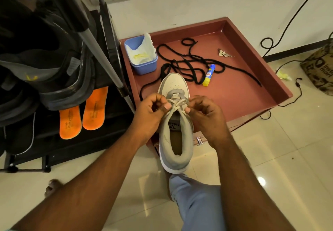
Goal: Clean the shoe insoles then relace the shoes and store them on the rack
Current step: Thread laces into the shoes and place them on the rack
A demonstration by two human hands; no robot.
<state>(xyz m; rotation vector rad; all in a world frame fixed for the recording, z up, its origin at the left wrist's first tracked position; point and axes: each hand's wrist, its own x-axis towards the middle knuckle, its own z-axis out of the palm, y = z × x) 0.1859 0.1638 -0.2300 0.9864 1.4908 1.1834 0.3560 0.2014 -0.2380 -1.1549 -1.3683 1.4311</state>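
While the rack [54, 90] fills the left of the view, with dark shoes on its shelves and two orange insoles [83, 111] leaning below them, a red tray [252, 90] lies to its right. On the tray sit a blue tub [144, 64] holding a cloth, a loose black lace [189, 63] and a glue stick [209, 75]. A grey shoe [175, 122] rests with its toe on the tray's near edge and its heel out over the floor — not yet on the rack. Left hand [149, 115] and right hand [205, 115] each pinch a strand of the white lace [177, 104] where it crosses over the tongue. Likely step: relacing, only the lower eyelets threaded. Risks, as judged — uneven pull could leave one end short; a slipped pinch could slacken the crossings; the overhanging shoe could tip off the edge if tugged toward the person.
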